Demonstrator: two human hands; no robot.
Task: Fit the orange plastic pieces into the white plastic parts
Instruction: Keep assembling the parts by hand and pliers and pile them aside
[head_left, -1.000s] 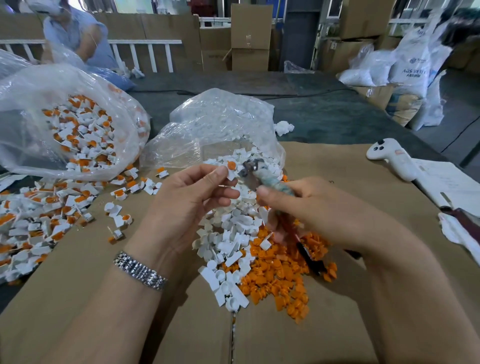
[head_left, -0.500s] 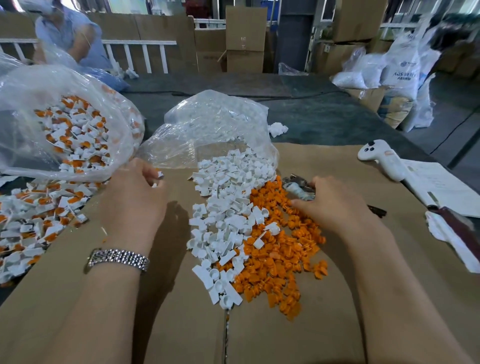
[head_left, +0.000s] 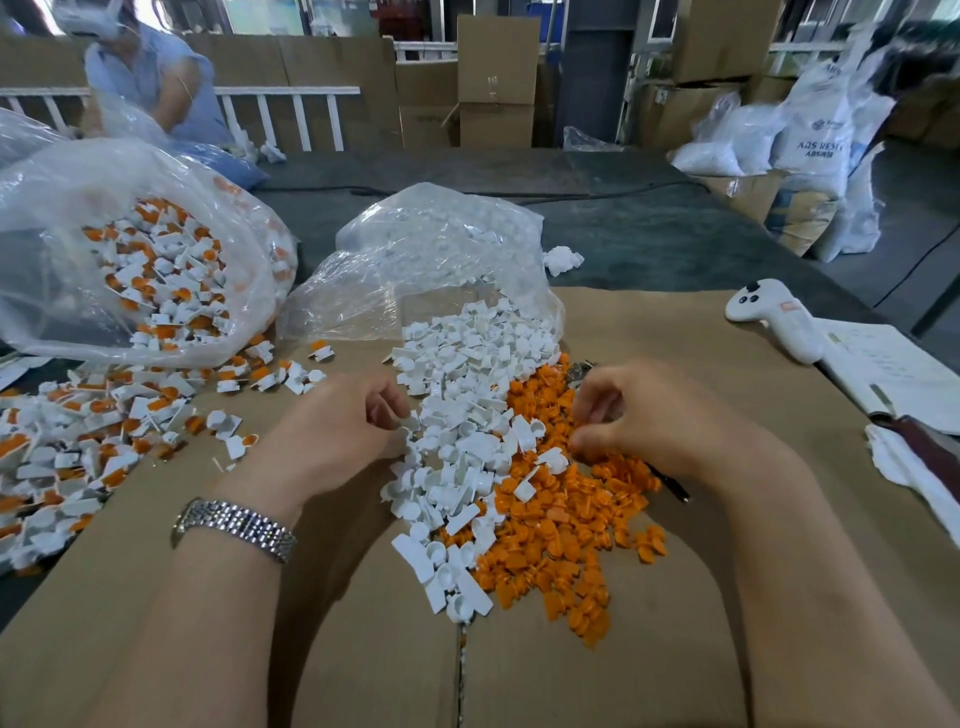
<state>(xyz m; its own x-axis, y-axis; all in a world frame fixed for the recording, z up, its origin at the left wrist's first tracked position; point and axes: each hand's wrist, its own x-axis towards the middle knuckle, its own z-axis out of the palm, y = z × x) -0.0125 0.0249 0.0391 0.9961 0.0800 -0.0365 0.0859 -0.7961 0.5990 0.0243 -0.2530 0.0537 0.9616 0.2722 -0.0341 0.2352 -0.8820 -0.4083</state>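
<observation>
**Both hands down in the two piles**

The left hand (head_left: 337, 426) sits at the left edge of the white plastic parts (head_left: 467, 415), fingers curled, its fingertips touching a white part at the rim of the heap; whether that grip has truly closed on the part cannot be told. The right hand (head_left: 649, 415) rests on the orange plastic pieces (head_left: 561, 525), fingers bent with thumb and forefinger down among them; whether anything is pinched cannot be told. The white heap spills from a clear bag (head_left: 426, 260) and lies just left of the orange heap, the two touching along their length on the cardboard-covered worktop (head_left: 675, 649). Assembled white-and-orange parts (head_left: 78, 441) lie well to the left, more inside a second bag (head_left: 130, 249). A metal watch (head_left: 234, 527) circles the left wrist. A white controller (head_left: 774, 317) lies at the far right
</observation>
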